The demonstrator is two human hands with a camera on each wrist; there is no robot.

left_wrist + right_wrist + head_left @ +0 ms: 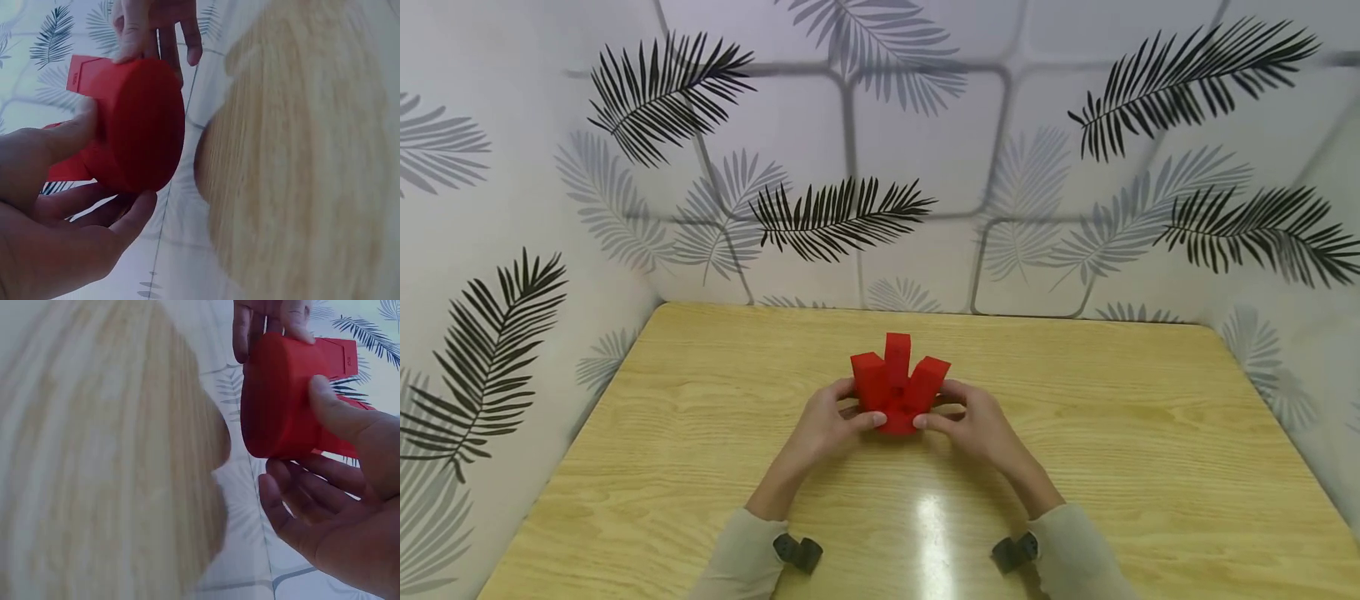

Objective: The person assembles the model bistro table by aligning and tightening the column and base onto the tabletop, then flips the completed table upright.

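Observation:
A red object with a round base (898, 423) and three upright square-ended prongs is between both hands, in the middle of the head view. My left hand (829, 423) grips its left side, thumb at the front of the base and fingers round behind. On the opposite side my right hand (976, 419) holds it the same way. In the left wrist view the smooth underside of the base (153, 128) shows, raised off the table. One prong (340, 357) carries small raised lettering in the right wrist view, too small to read.
Beneath the hands lies a light wood-grain table (700, 500), with a bright light reflection near its front. White walls (940, 150) with black and grey leaf prints stand behind and beside it. Dark wrist cameras (797, 552) sit at the sleeve cuffs.

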